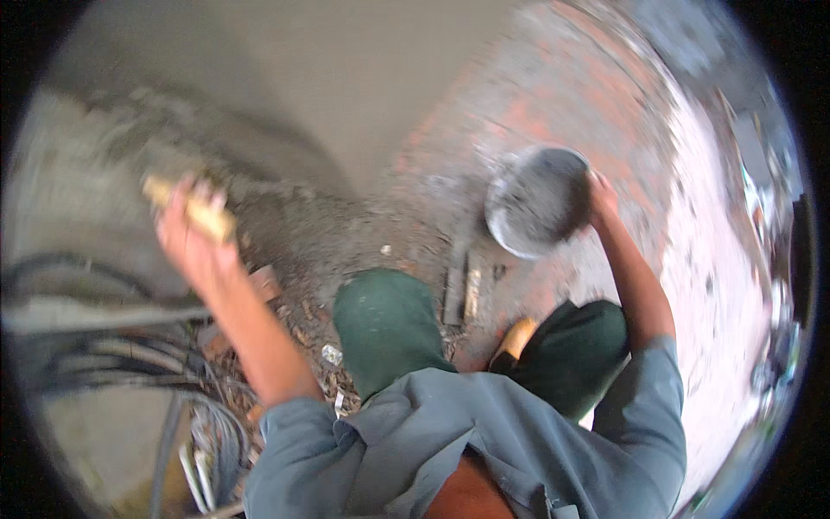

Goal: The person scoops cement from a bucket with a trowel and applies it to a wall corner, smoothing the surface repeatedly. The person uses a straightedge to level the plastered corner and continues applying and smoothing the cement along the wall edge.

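My left hand (pixel 186 225) is closed round a pale yellow, elongated piece (pixel 210 221), perhaps wood or foam, blurred, held at the left in front of a grey wall or floor surface. My right hand (pixel 602 197) grips the right rim of a round metal pan (pixel 534 199) with wet grey mortar in it, over the red-stained floor. Just below the pan lie a long dark flat piece (pixel 454 285) and a short pale wooden piece (pixel 473 285), beside my crouched legs.
A smooth grey surface (pixel 285 60) fills the top. Black cables (pixel 112 350), white pipes (pixel 194 476), broken brick (pixel 264 285) and debris are at the lower left. A pale ledge (pixel 709 363) runs down the right, with blurred objects beyond it.
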{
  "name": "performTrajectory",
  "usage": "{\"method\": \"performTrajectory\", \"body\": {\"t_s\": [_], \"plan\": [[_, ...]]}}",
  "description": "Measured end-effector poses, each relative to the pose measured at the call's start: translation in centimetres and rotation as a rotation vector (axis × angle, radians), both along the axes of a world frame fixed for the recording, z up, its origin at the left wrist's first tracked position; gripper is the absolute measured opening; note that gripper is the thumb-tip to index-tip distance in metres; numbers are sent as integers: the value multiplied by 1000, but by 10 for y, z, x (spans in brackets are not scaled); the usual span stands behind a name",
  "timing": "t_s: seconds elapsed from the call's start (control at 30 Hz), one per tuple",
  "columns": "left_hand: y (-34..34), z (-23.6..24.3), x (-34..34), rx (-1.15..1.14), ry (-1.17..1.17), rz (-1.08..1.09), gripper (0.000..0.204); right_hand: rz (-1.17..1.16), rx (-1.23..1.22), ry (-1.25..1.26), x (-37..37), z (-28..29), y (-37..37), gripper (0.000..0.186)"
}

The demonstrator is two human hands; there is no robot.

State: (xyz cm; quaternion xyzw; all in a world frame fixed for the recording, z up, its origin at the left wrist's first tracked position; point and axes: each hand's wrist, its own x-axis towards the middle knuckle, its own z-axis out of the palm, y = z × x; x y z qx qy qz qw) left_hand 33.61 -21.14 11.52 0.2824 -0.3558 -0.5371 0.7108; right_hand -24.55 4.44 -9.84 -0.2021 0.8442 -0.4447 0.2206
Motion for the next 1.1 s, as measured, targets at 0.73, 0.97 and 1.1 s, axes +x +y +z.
{"method": "performTrajectory", "body": {"t_s": [0.73, 0.97, 1.1], "plan": [[98, -168, -271, -492, -1935, -745, 20, 356, 89, 310, 50, 30, -53, 41], [122, -238, -278, -387, -1768, -963, 36, 315, -56, 164, 42, 19, -67, 37], [134, -253, -279, -168, -1667, -1213, 43, 250, -36, 81, 31, 15, -63, 36]]}}
